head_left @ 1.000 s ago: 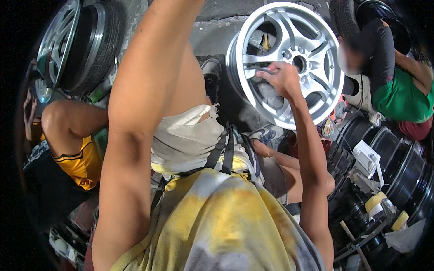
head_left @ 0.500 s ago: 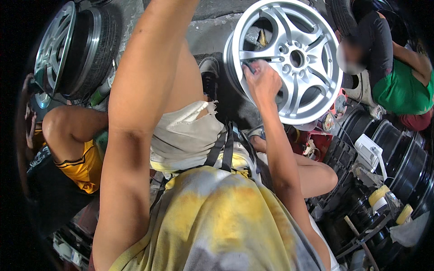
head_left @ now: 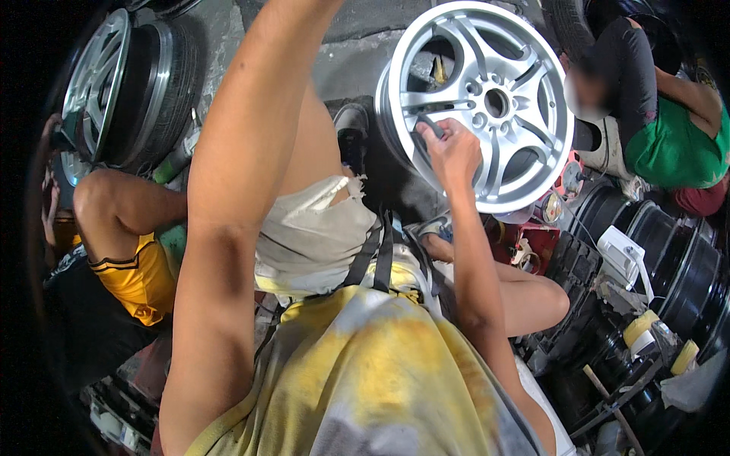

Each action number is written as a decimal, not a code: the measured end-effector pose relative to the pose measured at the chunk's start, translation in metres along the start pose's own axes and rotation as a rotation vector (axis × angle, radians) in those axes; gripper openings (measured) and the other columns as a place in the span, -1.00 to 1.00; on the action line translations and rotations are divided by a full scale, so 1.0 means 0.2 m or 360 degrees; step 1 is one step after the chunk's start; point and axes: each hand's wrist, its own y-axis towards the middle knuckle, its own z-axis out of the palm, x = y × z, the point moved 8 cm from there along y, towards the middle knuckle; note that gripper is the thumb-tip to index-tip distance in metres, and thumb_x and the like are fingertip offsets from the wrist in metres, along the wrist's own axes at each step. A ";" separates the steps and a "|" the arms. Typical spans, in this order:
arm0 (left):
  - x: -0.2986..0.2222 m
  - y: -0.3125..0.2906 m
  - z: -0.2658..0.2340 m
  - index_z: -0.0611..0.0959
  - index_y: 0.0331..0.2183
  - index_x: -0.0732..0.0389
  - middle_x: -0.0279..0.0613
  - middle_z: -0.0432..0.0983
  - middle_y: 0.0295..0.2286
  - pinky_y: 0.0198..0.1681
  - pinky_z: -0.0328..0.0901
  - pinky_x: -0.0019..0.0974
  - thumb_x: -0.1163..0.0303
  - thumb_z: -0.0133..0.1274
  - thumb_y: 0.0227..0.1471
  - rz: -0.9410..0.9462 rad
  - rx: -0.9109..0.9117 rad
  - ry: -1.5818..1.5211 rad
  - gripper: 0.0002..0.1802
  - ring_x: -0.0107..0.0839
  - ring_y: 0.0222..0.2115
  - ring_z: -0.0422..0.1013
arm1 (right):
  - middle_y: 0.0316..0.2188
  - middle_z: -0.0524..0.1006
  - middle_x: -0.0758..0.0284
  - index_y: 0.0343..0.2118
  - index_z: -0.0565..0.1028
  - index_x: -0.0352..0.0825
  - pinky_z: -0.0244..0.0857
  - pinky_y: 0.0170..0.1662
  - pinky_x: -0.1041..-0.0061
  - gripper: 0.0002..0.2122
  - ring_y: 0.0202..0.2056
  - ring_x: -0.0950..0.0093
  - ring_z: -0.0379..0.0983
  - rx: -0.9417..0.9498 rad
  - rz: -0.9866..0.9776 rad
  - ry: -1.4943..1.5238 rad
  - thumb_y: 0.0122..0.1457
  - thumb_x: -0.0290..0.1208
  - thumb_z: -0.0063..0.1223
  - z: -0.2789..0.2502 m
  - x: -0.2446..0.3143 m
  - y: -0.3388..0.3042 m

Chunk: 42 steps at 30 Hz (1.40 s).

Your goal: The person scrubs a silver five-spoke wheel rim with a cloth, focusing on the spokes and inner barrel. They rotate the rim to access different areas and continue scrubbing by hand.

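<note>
A silver alloy wheel rim [head_left: 487,64] stands tilted before me, its spoked face turned toward me. My right hand [head_left: 456,156] is at its lower left, by a spoke and the opening below it. The fingers are closed around a small dark grey pad [head_left: 430,125], perhaps folded sandpaper; its exact kind is not clear. My left arm [head_left: 239,152] reaches up past the top edge of the picture, so the left hand is out of sight.
To the left, a person in yellow shorts [head_left: 144,281] sits by another wheel with a tyre [head_left: 163,91]. A person in a green shirt [head_left: 677,156] is at the far right. Dark rims [head_left: 684,266], a white box-shaped device [head_left: 620,254] and a red container [head_left: 536,239] lie on the right.
My right hand has slid slightly down and to the right on the rim, with the dark pad still in its fingers. The left arm stays nearly where it was.
</note>
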 end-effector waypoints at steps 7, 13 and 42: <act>-0.02 0.01 0.03 0.61 -0.62 0.44 0.14 0.51 -0.67 -0.40 0.35 -0.02 0.01 -0.12 0.22 0.0080 -0.0036 0.0034 -0.33 -0.13 -0.58 0.50 | -0.48 0.65 0.11 -0.33 0.70 -0.28 0.45 -0.23 0.19 -0.66 -0.37 0.10 0.61 0.0068 -0.0175 -0.0100 -0.03 -0.09 0.41 -0.02 -0.02 0.11; -0.02 0.04 0.01 0.63 -0.59 0.45 0.22 0.51 -0.65 -0.36 0.37 0.01 0.02 -0.12 0.20 0.0153 -0.0076 -0.0005 -0.35 -0.04 -0.55 0.53 | -0.46 0.66 0.08 -0.29 0.71 -0.28 0.45 -0.21 0.18 -0.59 -0.36 0.09 0.62 0.0189 -0.0174 -0.0082 -0.04 -0.01 0.42 -0.03 -0.02 0.13; -0.02 -0.01 -0.04 0.63 -0.63 0.42 0.09 0.51 -0.69 -0.40 0.36 -0.04 -0.01 -0.10 0.23 -0.0007 -0.0022 -0.0032 -0.32 -0.15 -0.58 0.52 | -0.41 0.66 0.11 -0.37 0.65 -0.35 0.34 -0.17 0.12 -0.77 -0.28 0.09 0.60 -0.0267 -0.0202 -0.0136 0.02 -0.29 0.36 0.07 0.21 0.18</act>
